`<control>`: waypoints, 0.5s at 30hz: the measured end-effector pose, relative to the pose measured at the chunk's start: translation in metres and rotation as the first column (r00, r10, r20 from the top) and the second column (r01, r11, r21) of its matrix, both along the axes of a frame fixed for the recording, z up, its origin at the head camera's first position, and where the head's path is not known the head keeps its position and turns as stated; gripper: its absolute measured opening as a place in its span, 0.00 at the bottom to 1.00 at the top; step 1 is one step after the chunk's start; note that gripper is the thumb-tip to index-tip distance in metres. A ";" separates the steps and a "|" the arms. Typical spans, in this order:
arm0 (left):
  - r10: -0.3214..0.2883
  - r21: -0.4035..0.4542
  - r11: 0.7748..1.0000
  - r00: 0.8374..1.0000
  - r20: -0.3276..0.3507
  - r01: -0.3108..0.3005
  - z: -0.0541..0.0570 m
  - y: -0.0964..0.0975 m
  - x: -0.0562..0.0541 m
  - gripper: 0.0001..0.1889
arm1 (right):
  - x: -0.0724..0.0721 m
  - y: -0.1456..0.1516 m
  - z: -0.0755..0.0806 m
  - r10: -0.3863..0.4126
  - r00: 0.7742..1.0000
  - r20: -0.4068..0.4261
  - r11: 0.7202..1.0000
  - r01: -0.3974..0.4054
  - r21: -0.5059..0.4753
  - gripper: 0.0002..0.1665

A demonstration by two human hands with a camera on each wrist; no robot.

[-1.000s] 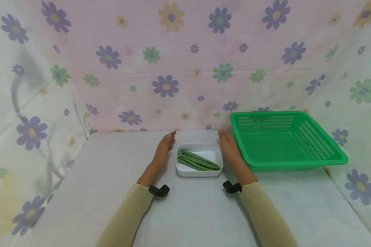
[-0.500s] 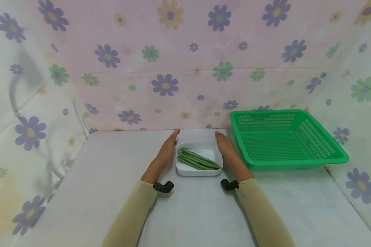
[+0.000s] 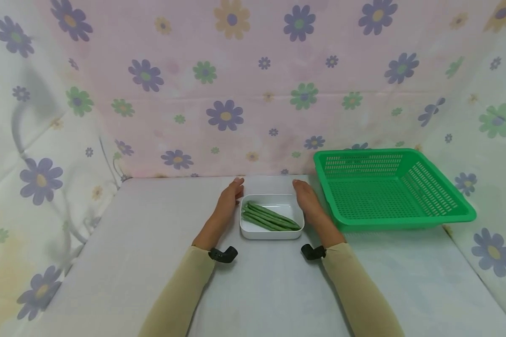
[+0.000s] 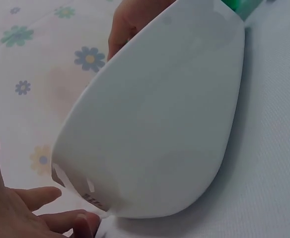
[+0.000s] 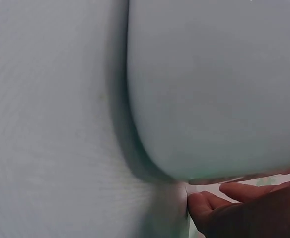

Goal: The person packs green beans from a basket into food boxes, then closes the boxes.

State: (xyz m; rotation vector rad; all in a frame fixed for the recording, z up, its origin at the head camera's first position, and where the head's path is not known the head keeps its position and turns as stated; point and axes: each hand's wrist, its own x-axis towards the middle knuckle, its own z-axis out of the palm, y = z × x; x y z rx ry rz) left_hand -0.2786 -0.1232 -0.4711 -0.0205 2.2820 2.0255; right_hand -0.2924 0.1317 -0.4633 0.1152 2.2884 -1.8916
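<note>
Several long green beans [image 3: 270, 219] lie side by side in a small white rectangular dish [image 3: 271, 235]. My left hand [image 3: 226, 202] is at the dish's left side, with its fingers extended forward and slightly bent. In the left wrist view, the fingertips [image 4: 88, 220] reach right up to a corner of the dish. On the opposite side, my right hand [image 3: 309, 202] lies along the dish wall with its fingers pointing away from me. The right wrist view has those fingers [image 5: 202, 206] close by the dish's lower edge. Neither hand curls around the dish.
A large green perforated plastic basket [image 3: 388, 196] stands to the right of my right hand, with nothing in it. White cloth [image 3: 160, 220] covers the table. Behind it hangs a pink flowered curtain [image 3: 253, 154], with pale flowered sheets at both sides.
Both hands have come inward to the sides of the dish. Over the last half second the left fingers spread a little, while the dish and beans stayed in place.
</note>
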 end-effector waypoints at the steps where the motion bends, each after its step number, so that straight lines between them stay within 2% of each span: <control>1: 0.004 0.006 1.000 1.000 -0.003 -0.004 0.000 0.000 0.000 0.38 | 0.000 0.000 0.000 -0.008 1.000 0.003 1.000 0.008 -0.004 0.37; 6: 0.028 0.035 0.999 0.999 -0.028 -0.027 -0.001 -0.002 -0.001 0.37 | -0.002 0.000 0.000 -0.057 0.998 0.019 0.998 0.057 -0.034 0.38; 8: 0.046 0.079 0.996 0.998 -0.045 -0.043 -0.002 -0.002 -0.001 0.35 | -0.002 0.000 0.000 -0.079 0.997 0.020 0.995 0.080 -0.052 0.37; 11: 0.093 0.146 0.986 0.993 -0.076 -0.081 -0.002 -0.001 -0.001 0.30 | -0.002 -0.001 0.000 -0.114 0.994 -0.001 0.990 0.113 -0.078 0.36; 15: 0.164 0.141 0.979 0.979 -0.120 -0.147 -0.003 0.000 -0.001 0.23 | -0.002 -0.002 0.000 -0.159 0.985 -0.059 0.980 0.151 -0.129 0.33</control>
